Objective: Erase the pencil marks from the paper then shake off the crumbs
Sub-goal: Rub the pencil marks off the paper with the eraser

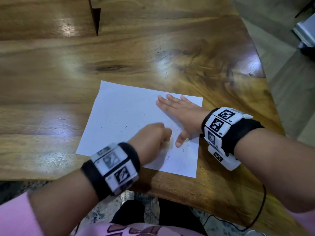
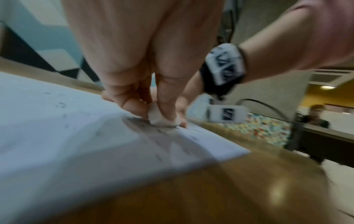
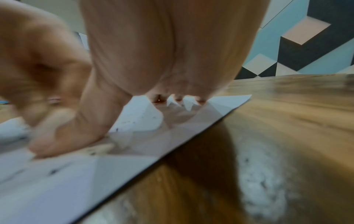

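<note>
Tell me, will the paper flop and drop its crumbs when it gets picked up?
Probably floppy: the paper is one thin sheet lying flat. It likely slides easily, since the right hand presses it down while the left hand rubs the eraser. The loose crumbs should tumble off.

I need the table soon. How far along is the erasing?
Much of the paper looks clean, with crumbs scattered on it. Erasing is in hand: the left hand rubs the eraser; the right hand lies flat on the sheet. Shaking off crumbs remains.

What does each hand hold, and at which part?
Left hand pinches a white eraser by its upper part. Right hand holds nothing; it lies flat on the paper.
</note>
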